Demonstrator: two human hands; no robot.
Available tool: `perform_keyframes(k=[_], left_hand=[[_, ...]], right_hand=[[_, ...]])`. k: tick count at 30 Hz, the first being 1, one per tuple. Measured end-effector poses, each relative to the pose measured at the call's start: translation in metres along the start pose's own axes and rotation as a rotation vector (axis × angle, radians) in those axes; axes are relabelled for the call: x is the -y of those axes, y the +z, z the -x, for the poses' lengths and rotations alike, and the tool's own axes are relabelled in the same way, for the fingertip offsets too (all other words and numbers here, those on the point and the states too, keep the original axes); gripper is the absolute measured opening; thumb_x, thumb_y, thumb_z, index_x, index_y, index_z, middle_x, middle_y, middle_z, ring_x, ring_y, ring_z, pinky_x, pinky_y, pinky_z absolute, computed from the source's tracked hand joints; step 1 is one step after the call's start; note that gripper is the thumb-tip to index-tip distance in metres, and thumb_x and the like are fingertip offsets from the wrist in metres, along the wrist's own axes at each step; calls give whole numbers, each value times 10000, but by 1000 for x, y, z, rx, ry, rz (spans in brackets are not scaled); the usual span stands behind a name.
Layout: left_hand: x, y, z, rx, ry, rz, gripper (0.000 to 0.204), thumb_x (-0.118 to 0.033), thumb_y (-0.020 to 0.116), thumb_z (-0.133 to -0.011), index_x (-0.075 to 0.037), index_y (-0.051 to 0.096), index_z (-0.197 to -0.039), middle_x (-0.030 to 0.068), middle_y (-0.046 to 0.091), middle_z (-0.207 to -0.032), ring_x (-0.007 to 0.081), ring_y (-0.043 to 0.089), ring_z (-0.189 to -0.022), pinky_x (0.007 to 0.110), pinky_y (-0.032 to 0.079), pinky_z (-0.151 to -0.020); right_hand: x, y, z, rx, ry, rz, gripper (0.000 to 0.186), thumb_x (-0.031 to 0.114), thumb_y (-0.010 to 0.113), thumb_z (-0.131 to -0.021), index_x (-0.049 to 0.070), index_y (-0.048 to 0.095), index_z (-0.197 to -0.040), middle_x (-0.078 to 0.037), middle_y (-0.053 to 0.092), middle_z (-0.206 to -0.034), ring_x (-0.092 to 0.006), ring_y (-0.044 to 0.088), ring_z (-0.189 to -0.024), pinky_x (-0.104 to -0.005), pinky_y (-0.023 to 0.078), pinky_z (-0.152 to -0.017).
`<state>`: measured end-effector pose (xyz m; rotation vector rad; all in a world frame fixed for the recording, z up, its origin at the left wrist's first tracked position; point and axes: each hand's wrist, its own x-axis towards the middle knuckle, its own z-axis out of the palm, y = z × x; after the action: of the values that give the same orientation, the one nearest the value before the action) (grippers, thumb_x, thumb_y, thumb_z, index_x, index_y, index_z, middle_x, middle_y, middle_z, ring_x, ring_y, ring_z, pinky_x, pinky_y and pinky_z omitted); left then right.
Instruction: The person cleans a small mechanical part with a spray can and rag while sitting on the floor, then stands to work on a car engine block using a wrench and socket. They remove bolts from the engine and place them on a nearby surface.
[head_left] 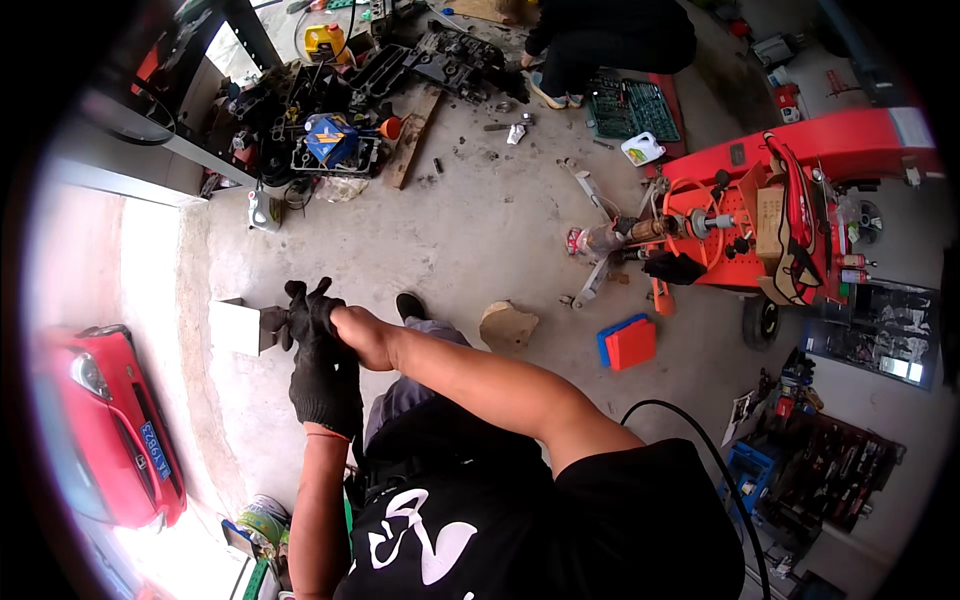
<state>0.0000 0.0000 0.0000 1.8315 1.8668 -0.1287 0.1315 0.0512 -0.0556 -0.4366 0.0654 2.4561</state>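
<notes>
We see a stained grey concrete floor (pixel 460 225), darkest with grime toward its far edge; daylight floods a wide opening (pixel 148 265) along its left edge, with a red car (pixel 110 420) beyond. By its right edge we have a grey wall (pixel 868 398), a glossy dark panel (pixel 860 325) reflecting light, and a dark tool rack (pixel 835 470)

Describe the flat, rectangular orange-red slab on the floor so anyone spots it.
Find the red metal frame at the picture's right. Further down and left, on the grey concrete floor, lies the orange-red slab. Unlike the ragged tan piece to its left, it has straight edges, with a blue piece showing along its left edge.
</notes>
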Motion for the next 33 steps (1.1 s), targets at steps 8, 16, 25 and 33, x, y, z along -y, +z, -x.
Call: perform_keyframes(k=[8,16,25,33], left_hand=[[-39,19,-312,-168,352,193,72,-106,632,-843,-47,631,-884,165,643,-852,384,631,-829,450,501,-677],[-6,-1,-418,9,672,388,91,-64,627,-792,-47,637,-880,188,627,-813,415,617,-811,465,503,-673],[68,-26,-558,404,160,1160,312,-282,560,-954,27,592,-974,110,654,-670,192,613,-546,299,491,-578],[8,-70,-594,56,653,458,168,-167,517,-972,-47,629,-938,131,635,-799,323,637,-770,392,496,-681]], right_hand=[[239,-92,-192,-296,-417,287,169,176,565,-968,50,676,-987,-25,634,-876,-141,597,-734,-322,534,-676],[310,-139,-275,-485,-377,1590,221,211,723,-736,109,658,-921,-142,692,-844,-331,684,-788,-410,504,-694],[322,-104,-288,-433,-313,2303,200,122,613,-856,88,715,-1024,-65,707,-1084,-229,660,-1039,-336,516,-870],[419,-107,-340,-573,-228,1777,346,396,652,-876,117,735,-1062,-69,711,-1081,-231,636,-1090,-349,457,-1000]])
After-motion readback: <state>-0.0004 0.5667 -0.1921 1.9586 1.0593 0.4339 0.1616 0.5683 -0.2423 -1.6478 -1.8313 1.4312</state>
